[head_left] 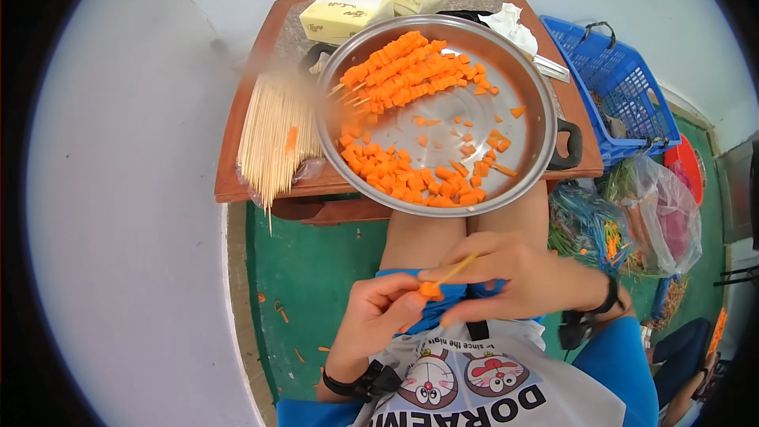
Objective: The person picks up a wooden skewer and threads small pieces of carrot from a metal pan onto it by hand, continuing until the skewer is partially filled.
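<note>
My left hand pinches a small orange carrot piece between thumb and fingertips, above my lap. A thin wooden skewer meets that piece at an angle, and my right hand holds it between its fingers. Beyond my hands is a wide metal pan. Inside it, several skewers threaded with carrot cubes lie at the upper left. Loose carrot cubes are heaped along the near side. A bundle of bare skewers lies left of the pan, with one carrot piece on top.
On the wooden table, a yellow tissue pack stands behind the pan. A blue crate, a red basin and plastic bags are on the right. Carrot scraps dot the green floor. Another person's arm shows at lower right.
</note>
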Demonstrator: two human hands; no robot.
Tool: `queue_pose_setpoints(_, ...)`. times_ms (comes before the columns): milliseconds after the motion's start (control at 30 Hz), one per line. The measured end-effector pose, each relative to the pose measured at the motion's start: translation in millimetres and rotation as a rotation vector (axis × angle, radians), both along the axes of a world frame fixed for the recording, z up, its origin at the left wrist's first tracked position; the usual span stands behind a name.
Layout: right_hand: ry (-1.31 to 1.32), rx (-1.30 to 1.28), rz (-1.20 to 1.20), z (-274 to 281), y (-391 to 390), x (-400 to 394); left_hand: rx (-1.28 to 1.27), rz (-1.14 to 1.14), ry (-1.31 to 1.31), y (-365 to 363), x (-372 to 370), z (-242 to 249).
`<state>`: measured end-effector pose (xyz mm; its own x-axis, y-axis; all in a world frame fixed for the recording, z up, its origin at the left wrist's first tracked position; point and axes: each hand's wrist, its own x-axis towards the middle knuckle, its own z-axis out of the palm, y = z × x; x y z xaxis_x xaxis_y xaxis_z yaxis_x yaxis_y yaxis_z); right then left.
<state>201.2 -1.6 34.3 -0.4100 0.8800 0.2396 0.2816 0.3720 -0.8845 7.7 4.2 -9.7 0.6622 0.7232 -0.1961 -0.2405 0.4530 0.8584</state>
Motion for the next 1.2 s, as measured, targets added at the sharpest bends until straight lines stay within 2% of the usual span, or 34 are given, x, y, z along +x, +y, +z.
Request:
queue_pose_setpoints(67,-0.122,0.101,0.013,30,15,12,0.037,0.079,-0.046,1,-5,-2)
queue_pose_setpoints(133,-0.454,-0.013,-0.234,54,38,21,0.069,0.161,-0.104,3,-9,-5)
queue_pose_setpoints(167,-0.461,-0.014,-0.236,51,53,25,0.058,0.177,-0.128,4,-11,-6)
queue_pose_setpoints(233,-0.685,0.085,-0.209,31,81,28,0.11,0.233,-0.087,7,-10,-4)
queue_pose_setpoints(267,-0.685,0.089,-0.208,23,87,26,0.113,0.236,-0.088,7,-13,-5)
queue_pose_setpoints(333,-0.914,0.057,-0.007,9,97,19,0.121,0.201,-0.122,7,-23,-10)
queue_pose_setpoints(367,-0.913,0.066,-0.004,5,102,16,0.128,0.208,-0.122,6,-26,-9)
queue_pose_setpoints(433,-1.03,-0.078,0.045,-1,107,9,0.115,0.24,-0.071,2,-30,-6)
queue_pose_setpoints(533,-1.097,-0.083,0.083,1,106,7,0.158,0.268,-0.022,-2,-32,-7)
queue_pose_setpoints(633,-1.049,-0.18,0.091,0,105,9,0.171,0.282,0.02,-7,-27,-5)
queue_pose_setpoints(767,-1.033,-0.13,0.06,-1,102,18,0.208,0.285,0.032,-13,-21,1)
queue_pose_setpoints(833,-0.626,0.065,-0.16,13,93,26,0.22,0.307,0.082,-14,-19,5)
queue_pose_setpoints(867,-0.622,0.077,-0.16,22,82,29,0.232,0.312,0.083,-15,-17,7)
queue_pose_setpoints(933,-0.092,0.094,-0.314,35,47,31,0.263,0.301,0.109,-15,-11,13)
queue_pose_setpoints(1000,0.225,-0.098,-0.249,34,15,33,0.296,0.311,0.115,-16,-2,13)
queue_pose_setpoints(1033,0.229,-0.094,-0.252,26,2,31,0.319,0.317,0.121,-18,3,13)
queue_pose_setpoints(1067,0.415,-0.195,-0.24,16,-9,29,0.322,0.311,0.123,-19,8,13)
queue_pose_setpoints(1100,0.605,-0.298,-0.227,6,-16,28,0.387,0.32,0.199,-21,13,13)
queue_pose_setpoints(1133,0.617,-0.299,-0.237,-3,-21,28,0.451,0.324,0.278,-22,15,13)
queue_pose_setpoints(1200,0.89,-0.508,-0.182,-22,-27,27,0.525,0.313,0.337,-26,18,12)
